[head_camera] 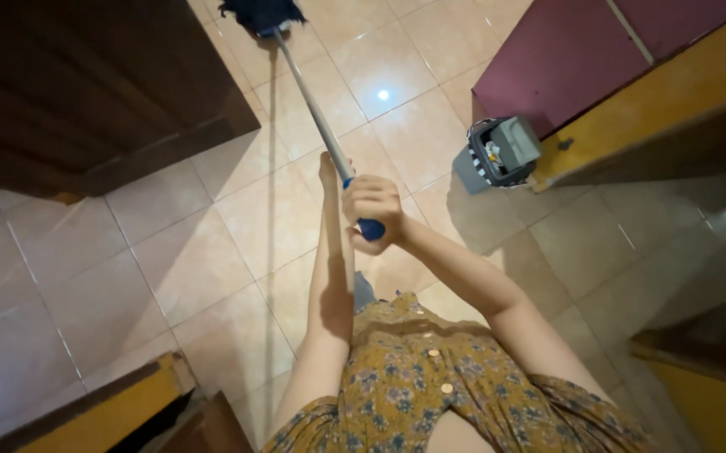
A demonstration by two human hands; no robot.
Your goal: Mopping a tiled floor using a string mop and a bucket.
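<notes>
Mopping a tiled floor (212, 243) with a long mop, and looking only partway through, as a guess. Pushing the dark mop head (260, 15) far out in front, near the top edge of the view, beside a big dark wooden cabinet (86, 92). Shining and glaring on many tiles, but telling wet from dry is not possible here, so no saying how much floor is left.

Gripping the mop handle (313, 109) with 2 hands. Closing the right hand (373, 210) tight around the blue end grip (370, 228), fingers curled all the way round. Resting the left hand (328, 172) higher on the silver pole, just above the right one; seeing only its edge, so how tightly it is wrapping the pole is not clear, though it is touching it.

Standing to the right, a grey mop bucket (501, 153) with a wringer, on the floor against a maroon and yellow piece of furniture (598, 75), well apart from the mop head.
</notes>
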